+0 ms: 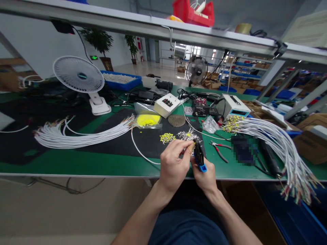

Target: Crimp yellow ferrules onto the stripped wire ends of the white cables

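Observation:
My left hand is closed in a pinch at the near edge of the green bench, its fingertips pressed on a small part with a yellow tip and on a white wire that runs off to the left. My right hand grips a black crimping tool with a blue handle end, held upright against the left fingertips. Just beyond the hands lie a heap of small metal terminals and a small heap of yellow sleeves.
A bundle of white wires lies at the left, another drapes over the right edge. Red-handled pliers lie right of my hands. Further back stand a white desk fan, a white switch box and a bag of yellow parts.

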